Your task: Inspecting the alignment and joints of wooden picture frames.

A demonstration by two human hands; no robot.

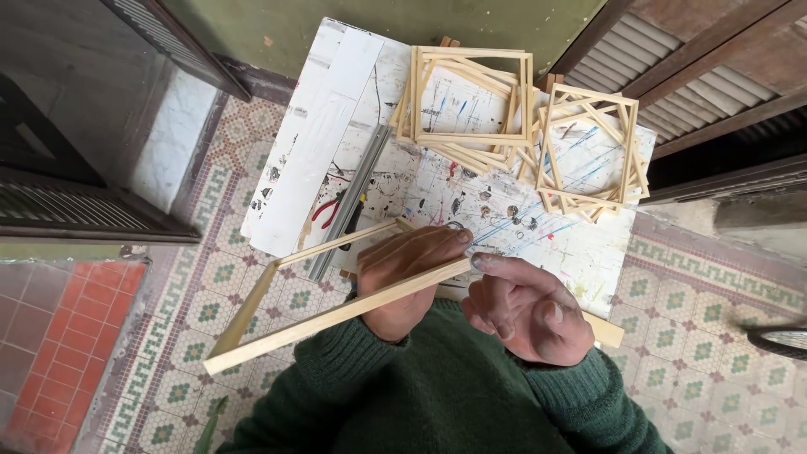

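Frame [328, 282], half-built, over table [588, 252] edge, clasped in left hand [409, 273], grip closed around near strip. Right hand [525, 307] half-curled, thumb tip touching that strip's end.

Frame [336, 277]: pale bare wood, matt. Table [580, 252]: white, paint-splattered. Floor [210, 294]: patterned tile.

— What is the person wearing?
— A dark green knitted sweater, thick and ribbed (the ribbing shows best at the cuffs).
— Do the sleeves reach the wrists?
— Yes, both end snugly there. The left hand [408, 277] and right hand [525, 307] are bare: no gloves, rings or watch showing.
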